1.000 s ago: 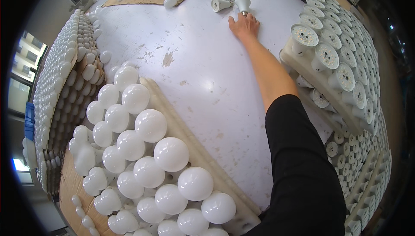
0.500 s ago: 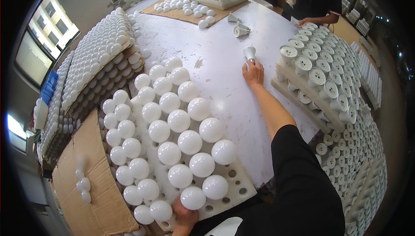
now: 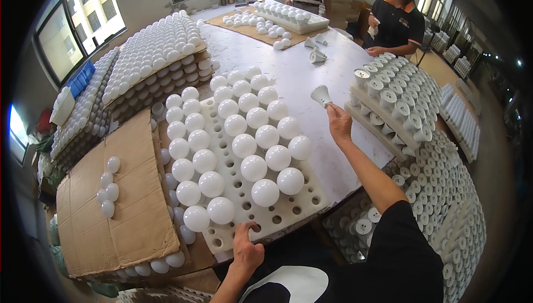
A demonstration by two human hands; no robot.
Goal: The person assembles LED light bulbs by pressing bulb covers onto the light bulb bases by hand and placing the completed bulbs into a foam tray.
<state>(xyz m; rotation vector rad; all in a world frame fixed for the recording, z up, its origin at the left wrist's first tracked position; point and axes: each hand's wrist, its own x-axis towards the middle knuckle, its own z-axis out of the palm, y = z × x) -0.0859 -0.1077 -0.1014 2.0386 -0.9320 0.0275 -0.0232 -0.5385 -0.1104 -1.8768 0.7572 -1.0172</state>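
Item: one white lamp housing [image 3: 320, 95], cone-shaped, held over the white table [image 3: 327, 161], between the foam tray [image 3: 306, 208] of white globes [image 3: 278, 157] and the stacked rows of lamp bodies [image 3: 388, 98]. Grip: the right hand [image 3: 340, 123], thumb and fingertips pinched together on the narrow end. Left hand [image 3: 247, 249]: at the tray's near edge, one finger extended beside a hole, others apparently curled; whether they clasp the edge cannot be told. Handling, by judgement: light and stiff, the smooth flared wall probably somewhat slippery, the wide end the likelier part to suffer from a knock; best taken by the narrow neck, as here, leaving the wide face untouched. Orientation: wide end forward and to the person's left, narrow end back toward the right hand; long axis slanting between the two, neither upright nor square to the table edge. Clearance beneath: not discernible. Related pieces: loose housings [image 3: 317, 55] lying farther up the table, well apart from the held one.
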